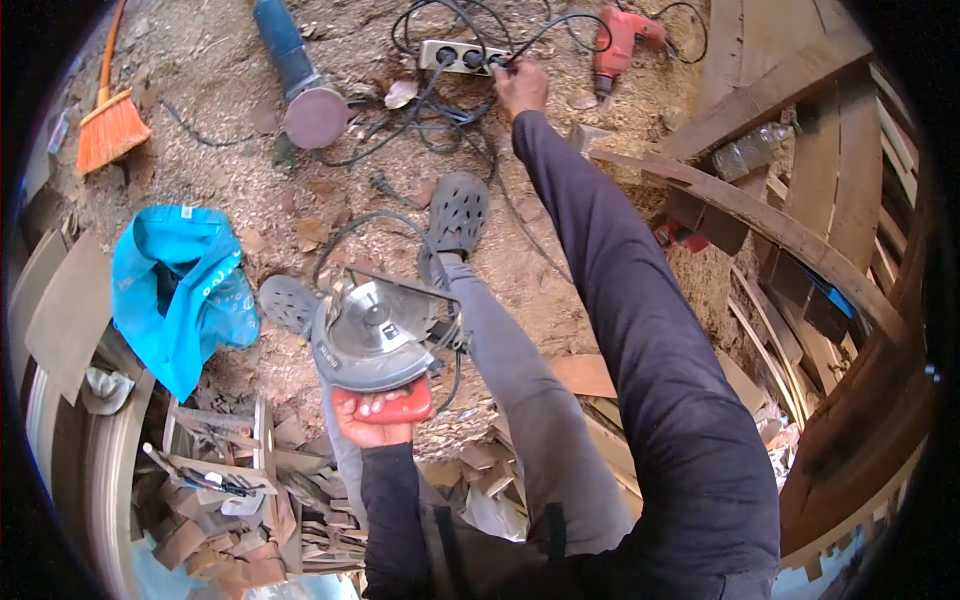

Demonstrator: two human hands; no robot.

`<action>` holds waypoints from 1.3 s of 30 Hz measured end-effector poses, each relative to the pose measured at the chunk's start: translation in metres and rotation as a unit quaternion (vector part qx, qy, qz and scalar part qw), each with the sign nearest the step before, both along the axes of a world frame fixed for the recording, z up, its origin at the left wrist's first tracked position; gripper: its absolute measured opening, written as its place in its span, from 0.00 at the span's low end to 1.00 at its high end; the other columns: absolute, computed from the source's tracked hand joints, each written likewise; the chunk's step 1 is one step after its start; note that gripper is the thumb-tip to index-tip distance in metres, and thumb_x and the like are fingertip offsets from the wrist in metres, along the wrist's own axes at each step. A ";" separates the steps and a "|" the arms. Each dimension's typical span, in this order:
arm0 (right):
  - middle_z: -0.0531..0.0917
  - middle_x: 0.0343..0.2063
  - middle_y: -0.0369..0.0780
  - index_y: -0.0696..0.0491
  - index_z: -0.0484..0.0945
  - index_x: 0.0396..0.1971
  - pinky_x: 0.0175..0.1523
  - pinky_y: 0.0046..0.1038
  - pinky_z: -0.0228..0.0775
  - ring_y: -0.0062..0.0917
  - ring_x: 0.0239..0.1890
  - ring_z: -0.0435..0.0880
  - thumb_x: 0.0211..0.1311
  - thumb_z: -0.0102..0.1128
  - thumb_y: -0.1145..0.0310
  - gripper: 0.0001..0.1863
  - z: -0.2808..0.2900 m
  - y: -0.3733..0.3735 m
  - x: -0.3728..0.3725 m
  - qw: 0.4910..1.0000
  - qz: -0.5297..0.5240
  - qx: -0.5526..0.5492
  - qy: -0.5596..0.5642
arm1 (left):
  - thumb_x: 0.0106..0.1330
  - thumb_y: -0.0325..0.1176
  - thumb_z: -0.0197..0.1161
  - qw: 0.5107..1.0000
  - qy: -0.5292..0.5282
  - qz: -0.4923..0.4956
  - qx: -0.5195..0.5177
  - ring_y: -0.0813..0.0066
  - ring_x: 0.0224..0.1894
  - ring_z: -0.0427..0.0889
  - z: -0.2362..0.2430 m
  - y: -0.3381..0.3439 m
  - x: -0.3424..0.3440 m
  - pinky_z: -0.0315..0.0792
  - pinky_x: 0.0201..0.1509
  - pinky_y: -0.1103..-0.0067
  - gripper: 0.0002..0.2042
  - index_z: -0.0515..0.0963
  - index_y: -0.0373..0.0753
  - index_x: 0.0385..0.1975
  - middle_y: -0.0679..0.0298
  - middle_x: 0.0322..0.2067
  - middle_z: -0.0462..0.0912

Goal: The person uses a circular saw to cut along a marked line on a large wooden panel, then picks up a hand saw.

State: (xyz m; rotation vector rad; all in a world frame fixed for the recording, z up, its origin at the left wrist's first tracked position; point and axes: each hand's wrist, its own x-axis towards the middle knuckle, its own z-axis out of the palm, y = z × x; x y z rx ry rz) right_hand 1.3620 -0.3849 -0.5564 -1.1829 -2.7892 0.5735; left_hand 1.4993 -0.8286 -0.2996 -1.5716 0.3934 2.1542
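One circular saw is clamped in left hand; right hand, apart, pinches plug.

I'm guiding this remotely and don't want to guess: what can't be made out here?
- Head view: the right end of the power strip, covered by the right hand.
- Head view: part of the circular saw's red handle, covered by the left hand.
- Head view: the full runs of the cords, lost where they overlap.
- Head view: the top of the broom, cut off by the upper edge.

Orange broom beyond turquoise cloth; clear bottle among planks.
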 end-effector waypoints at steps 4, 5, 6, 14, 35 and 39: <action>0.80 0.30 0.50 0.58 0.81 0.25 0.41 0.37 0.72 0.42 0.34 0.80 0.50 0.65 0.56 0.18 0.020 -0.004 0.010 0.997 0.082 0.001 0.015 | 0.50 0.36 0.53 0.999 0.002 -0.033 -0.018 0.82 0.18 0.72 0.001 -0.002 -0.017 0.70 0.36 0.73 0.14 0.74 0.45 0.39 0.79 0.12 0.70; 0.80 0.28 0.50 0.58 0.81 0.24 0.40 0.37 0.72 0.42 0.33 0.80 0.50 0.64 0.55 0.18 0.028 -0.016 0.014 0.989 0.144 0.026 0.013 | 0.50 0.36 0.53 0.999 0.001 -0.033 -0.027 0.82 0.18 0.72 0.003 -0.006 -0.021 0.70 0.36 0.73 0.14 0.74 0.45 0.39 0.79 0.12 0.70; 0.80 0.26 0.50 0.58 0.81 0.25 0.40 0.38 0.72 0.43 0.31 0.80 0.50 0.64 0.54 0.19 0.036 -0.029 0.019 0.990 0.135 0.001 -0.049 | 0.50 0.36 0.53 0.999 0.006 -0.037 -0.029 0.82 0.18 0.72 0.004 -0.011 -0.024 0.70 0.36 0.73 0.15 0.74 0.45 0.39 0.79 0.13 0.70; 0.80 0.22 0.52 0.59 0.82 0.24 0.36 0.41 0.74 0.44 0.27 0.81 0.45 0.67 0.57 0.17 0.040 -0.055 0.067 0.981 0.112 -0.024 -0.155 | 0.51 0.34 0.52 0.998 0.013 -0.051 -0.016 0.82 0.19 0.71 0.005 -0.003 -0.035 0.71 0.36 0.73 0.17 0.73 0.42 0.42 0.78 0.13 0.69; 0.79 0.32 0.50 0.60 0.74 0.32 0.39 0.44 0.73 0.47 0.34 0.80 0.55 0.57 0.64 0.13 0.033 -0.129 0.120 0.976 0.137 -0.035 -0.165 | 0.52 0.33 0.53 0.998 -0.009 -0.055 -0.019 0.81 0.21 0.72 0.003 -0.018 -0.035 0.70 0.41 0.72 0.07 0.71 0.46 0.31 0.77 0.14 0.69; 0.79 0.31 0.49 0.58 0.75 0.32 0.38 0.43 0.72 0.46 0.33 0.80 0.55 0.58 0.63 0.12 0.033 -0.121 0.127 0.976 0.144 -0.036 -0.162 | 0.51 0.33 0.52 0.998 -0.020 -0.050 -0.016 0.81 0.21 0.72 0.002 -0.016 -0.035 0.70 0.41 0.72 0.07 0.71 0.46 0.31 0.77 0.14 0.69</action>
